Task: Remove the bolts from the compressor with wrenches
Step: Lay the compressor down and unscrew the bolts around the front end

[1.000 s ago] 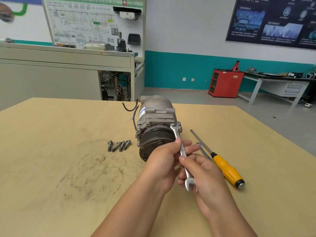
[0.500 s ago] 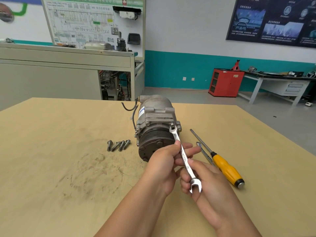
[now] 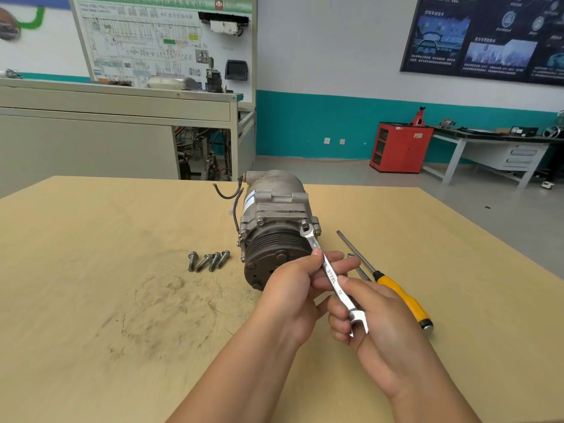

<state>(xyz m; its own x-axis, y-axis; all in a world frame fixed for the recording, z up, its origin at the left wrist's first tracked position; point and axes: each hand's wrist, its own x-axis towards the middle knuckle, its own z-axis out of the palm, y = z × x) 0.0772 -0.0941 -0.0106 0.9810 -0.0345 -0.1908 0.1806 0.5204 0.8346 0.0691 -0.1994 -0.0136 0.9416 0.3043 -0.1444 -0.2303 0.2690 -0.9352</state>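
A grey compressor [image 3: 274, 215] lies on the wooden table [image 3: 91, 239], pulley end toward me. A steel double open-end wrench [image 3: 331, 277] has its far jaw set on a bolt [image 3: 304, 222] at the compressor's upper right flange. My left hand [image 3: 293, 294] pinches the wrench shaft near the middle. My right hand [image 3: 375, 319] holds the near end, whose open jaw sticks out over my fingers. Several removed bolts [image 3: 209, 261] lie in a row left of the compressor.
A yellow-handled screwdriver [image 3: 396, 291] lies right of the compressor, with another thin metal tool [image 3: 360, 270] beside it, partly hidden by my hands. Black wires [image 3: 232, 196] curl off the compressor's left side. A cabinet, red box and bench stand beyond the table.
The wrench's near end has swung to the right and turned its flat face up, while its far jaw stays on the bolt. Both hands shifted slightly with it.
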